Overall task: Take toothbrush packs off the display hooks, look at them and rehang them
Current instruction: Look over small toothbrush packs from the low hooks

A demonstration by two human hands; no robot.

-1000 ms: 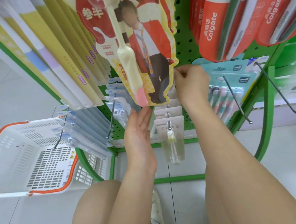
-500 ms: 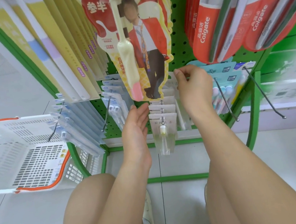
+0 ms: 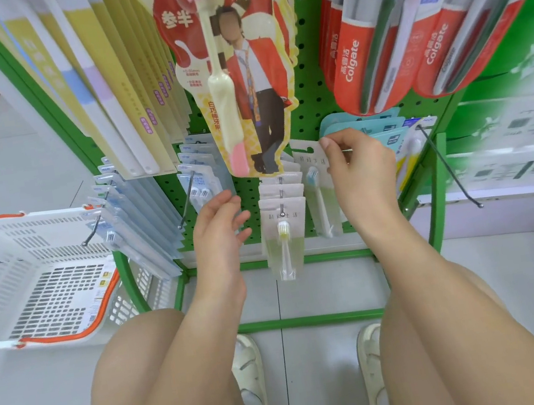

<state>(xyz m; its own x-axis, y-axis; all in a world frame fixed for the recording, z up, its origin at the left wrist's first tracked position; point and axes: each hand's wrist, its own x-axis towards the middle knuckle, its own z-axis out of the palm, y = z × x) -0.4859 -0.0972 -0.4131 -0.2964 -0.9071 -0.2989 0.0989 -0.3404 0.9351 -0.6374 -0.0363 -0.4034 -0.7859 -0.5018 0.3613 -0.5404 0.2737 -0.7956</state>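
Observation:
A white toothbrush pack (image 3: 317, 194) with a blue-bristled brush hangs free of its hook. My right hand (image 3: 359, 167) pinches its top right corner, in front of the green pegboard (image 3: 311, 91). Left of it, a row of matching white packs (image 3: 285, 230) hangs on a low hook, the front one with a yellow-bristled brush. My left hand (image 3: 218, 223) hovers beside that row, fingers relaxed and spread, holding nothing. A large red pack with a pink and cream brush (image 3: 236, 78) hangs just above both hands.
Red Colgate packs (image 3: 408, 42) hang at upper right, yellow and white packs (image 3: 109, 87) at upper left, pale blue packs (image 3: 137, 221) at lower left. Two bare hooks (image 3: 451, 168) jut out on the right. A white basket with orange rim (image 3: 26, 273) sits on the floor left.
My right hand has drawn a white pack off the row and moved it right, now showing face-on. My left hand has opened away from the row slightly.

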